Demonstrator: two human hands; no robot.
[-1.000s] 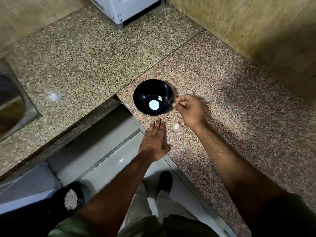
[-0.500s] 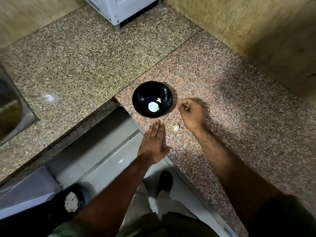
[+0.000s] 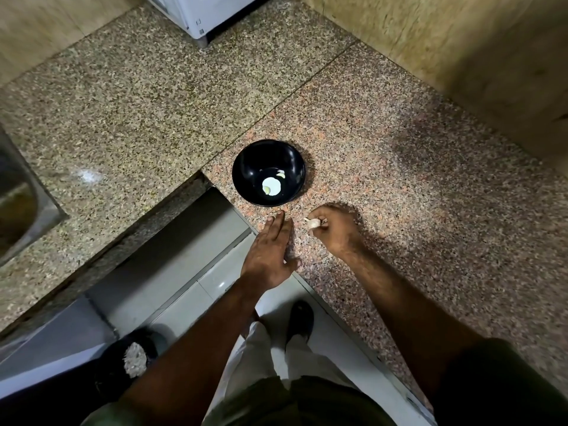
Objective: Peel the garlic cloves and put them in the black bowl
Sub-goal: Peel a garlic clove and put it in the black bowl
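Observation:
A black bowl (image 3: 269, 155) stands on the granite counter near its inner corner, with two pale peeled cloves (image 3: 280, 175) inside beside a bright light reflection. Just in front of the bowl, my right hand (image 3: 336, 233) pinches an unpeeled garlic clove (image 3: 313, 223) between thumb and curled fingers, low over the counter. My left hand (image 3: 270, 250) lies flat on the counter edge with straight fingers, its tips close to the bowl's near rim and just left of the clove.
The granite counter (image 3: 399, 179) wraps an L around a floor gap. A steel sink (image 3: 18, 198) sits at the far left, a white appliance (image 3: 209, 13) at the back. Below, a dark bin (image 3: 135, 358) holds pale scraps on the floor.
My right hand dropped back from the bowl's right rim to the counter in front of it and took hold of the clove lying there. My left hand stayed flat in place.

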